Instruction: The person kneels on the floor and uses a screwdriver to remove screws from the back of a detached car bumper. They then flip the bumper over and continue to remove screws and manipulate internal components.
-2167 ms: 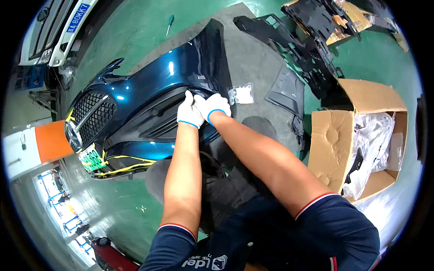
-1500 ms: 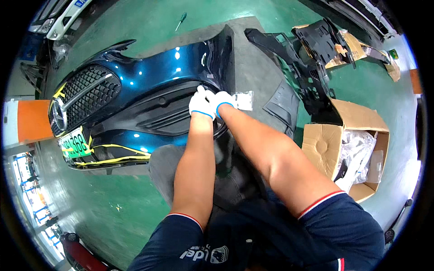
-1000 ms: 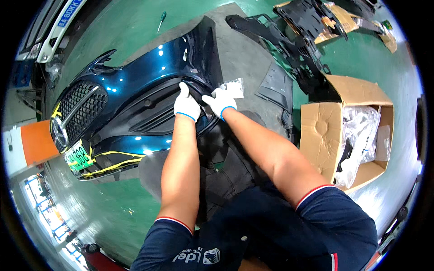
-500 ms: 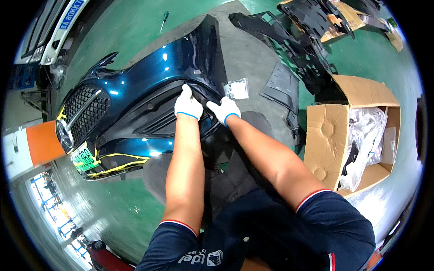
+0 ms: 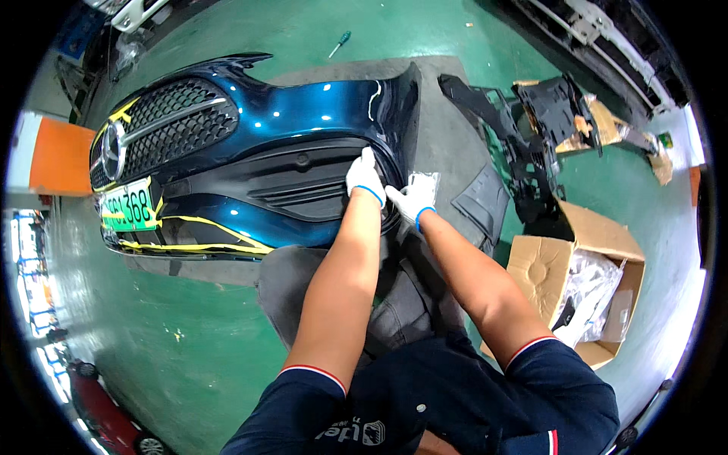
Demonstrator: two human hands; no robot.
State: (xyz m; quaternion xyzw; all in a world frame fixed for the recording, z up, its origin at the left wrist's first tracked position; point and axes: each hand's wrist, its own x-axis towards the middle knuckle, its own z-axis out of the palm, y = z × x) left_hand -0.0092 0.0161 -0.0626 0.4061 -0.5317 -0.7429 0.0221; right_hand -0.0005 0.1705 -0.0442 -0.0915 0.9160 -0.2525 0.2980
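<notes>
A glossy dark-blue front bumper [image 5: 307,106] lies on a grey mat [image 5: 470,161], with a honeycomb grille, yellow tape and a green plate at its left. My left hand [image 5: 364,179] in a white glove grips the curved right end of its long black trim [image 5: 299,179], a digit pointing up along the edge. Just right and lower, my right hand [image 5: 409,203], also gloved, is curled at that edge, thumb pointing left; some fingertips are hidden. A small clear packet [image 5: 423,182] lies just beside my right hand.
A screwdriver [image 5: 339,43] lies beyond the mat. At the right are a loose grey panel [image 5: 478,201], black plastic parts [image 5: 546,114] and an open cardboard box [image 5: 540,269] with wrapped items. An orange board [image 5: 61,155] stands at the left, a vehicle front [image 5: 599,34] at the top right.
My hands were bunched together on the trim earlier; my right hand has shifted slightly rightward and down, apart from the left. The view has also turned, showing the bumper more level.
</notes>
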